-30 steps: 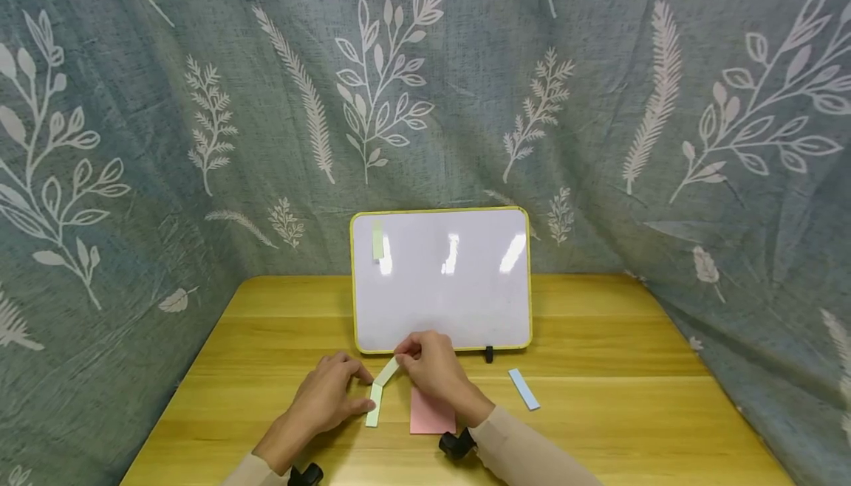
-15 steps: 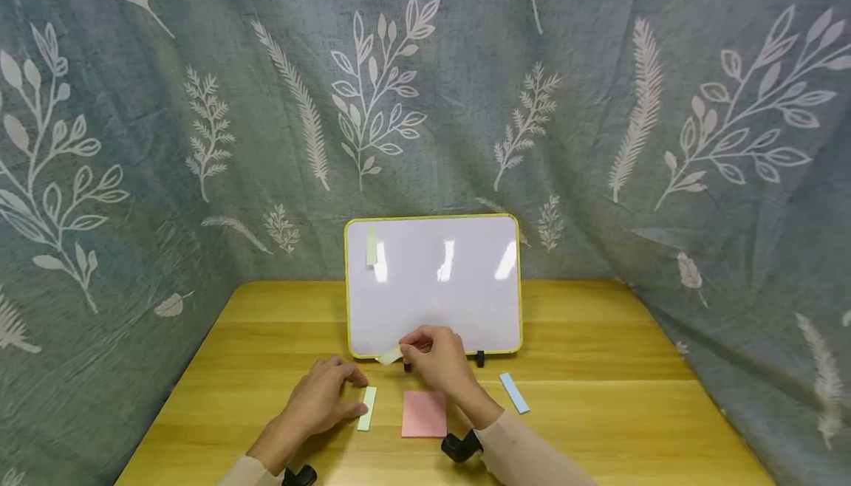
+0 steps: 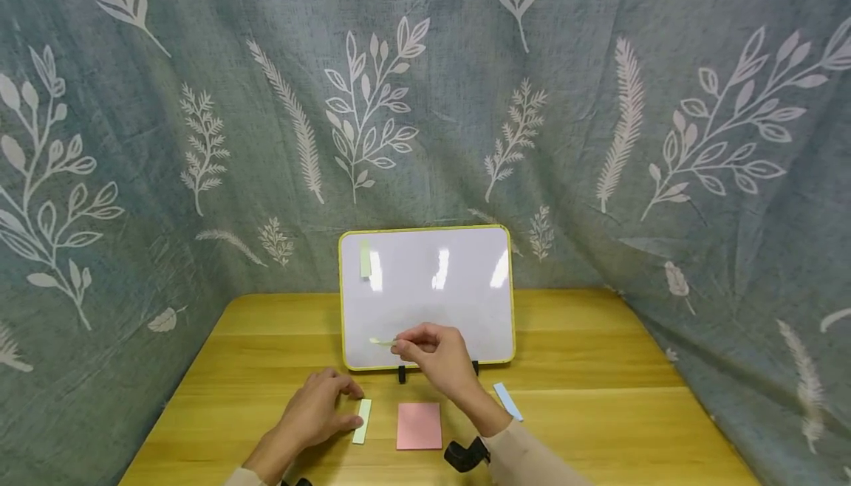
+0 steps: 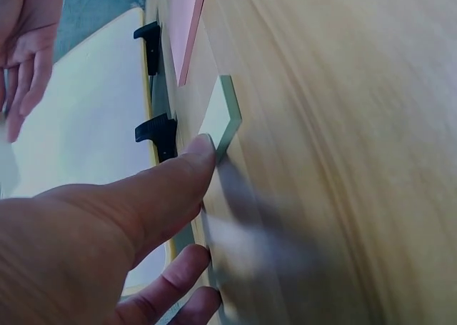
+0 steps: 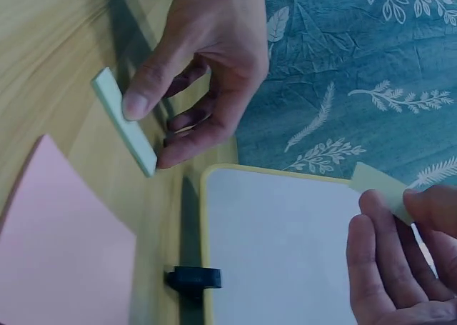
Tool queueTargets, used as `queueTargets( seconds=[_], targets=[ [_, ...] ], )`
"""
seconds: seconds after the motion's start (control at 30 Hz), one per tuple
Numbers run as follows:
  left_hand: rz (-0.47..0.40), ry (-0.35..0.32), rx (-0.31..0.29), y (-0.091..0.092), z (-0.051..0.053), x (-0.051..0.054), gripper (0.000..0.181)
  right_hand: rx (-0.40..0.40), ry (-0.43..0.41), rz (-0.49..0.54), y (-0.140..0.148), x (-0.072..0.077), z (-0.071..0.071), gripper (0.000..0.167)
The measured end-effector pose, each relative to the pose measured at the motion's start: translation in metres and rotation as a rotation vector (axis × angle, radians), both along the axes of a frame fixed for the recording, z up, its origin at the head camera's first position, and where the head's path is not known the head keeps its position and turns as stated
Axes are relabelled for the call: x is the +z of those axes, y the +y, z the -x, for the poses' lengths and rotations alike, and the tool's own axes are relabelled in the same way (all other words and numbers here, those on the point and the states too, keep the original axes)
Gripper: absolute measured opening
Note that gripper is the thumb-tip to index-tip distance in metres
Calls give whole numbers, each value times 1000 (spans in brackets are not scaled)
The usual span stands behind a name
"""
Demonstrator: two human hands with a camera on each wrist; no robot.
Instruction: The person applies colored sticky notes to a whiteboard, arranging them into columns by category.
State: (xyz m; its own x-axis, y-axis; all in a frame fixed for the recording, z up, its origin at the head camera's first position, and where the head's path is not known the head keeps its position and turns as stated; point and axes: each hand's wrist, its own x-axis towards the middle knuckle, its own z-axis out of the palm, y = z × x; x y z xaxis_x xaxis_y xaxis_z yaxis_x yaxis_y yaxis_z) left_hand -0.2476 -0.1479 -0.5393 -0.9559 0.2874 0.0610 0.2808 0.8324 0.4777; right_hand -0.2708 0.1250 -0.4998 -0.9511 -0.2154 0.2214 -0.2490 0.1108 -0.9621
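A narrow pale green sticky note pad [image 3: 362,422] lies on the table. My left hand [image 3: 319,408] holds it down, thumb on its face and index finger at its far end, as the right wrist view shows. My right hand [image 3: 432,357] pinches a single green sticky note [image 5: 383,187] between thumb and fingertips, raised in front of the lower part of the whiteboard [image 3: 425,309]. Another green sticky note [image 3: 365,259] is stuck upright near the whiteboard's upper left corner.
A square pink sticky note pad [image 3: 419,427] lies between the hands. A narrow blue pad [image 3: 508,402] is to the right, partly behind the right forearm. Black feet [image 3: 402,374] support the yellow-framed whiteboard. A leaf-patterned curtain [image 3: 425,102] hangs behind the wooden table [image 3: 598,412].
The green note in my right hand has come off the pad and moved up toward the whiteboard. My left hand stays at the pad. The head view has tilted up slightly.
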Motion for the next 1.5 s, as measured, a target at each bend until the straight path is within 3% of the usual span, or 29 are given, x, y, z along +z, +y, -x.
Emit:
queueTargets(
  seconds=[0.2, 0.4, 0.57, 0.73, 0.9, 1.1, 1.3, 1.5],
  targets=[
    [-8, -7, -3, 1, 0, -4, 35, 30, 90, 21, 0, 11, 5, 16],
    [-20, 0, -24, 2, -2, -6, 36, -16, 189, 95, -5, 14, 11, 18],
    [-75, -39, -20, -3, 7, -2, 30, -42, 297, 161, -17, 10, 17, 19],
    [-184, -29, 97, -13, 19, 17, 25, -96, 417, 158, -33, 3, 28, 16],
    [-280, 94, 156, -18, 36, 36, 33, -192, 560, 83, -46, -3, 38, 13],
    [-401, 244, 197, -10, 64, 53, 50, -321, 751, -11, -56, -7, 50, 12],
    [-465, 292, 235, -5, 89, 59, 64, -351, 736, -1, -65, -15, 59, 12],
    [-512, 295, 196, -6, 104, 61, 74, -368, 752, -3, -77, -25, 65, 13]
  ],
)
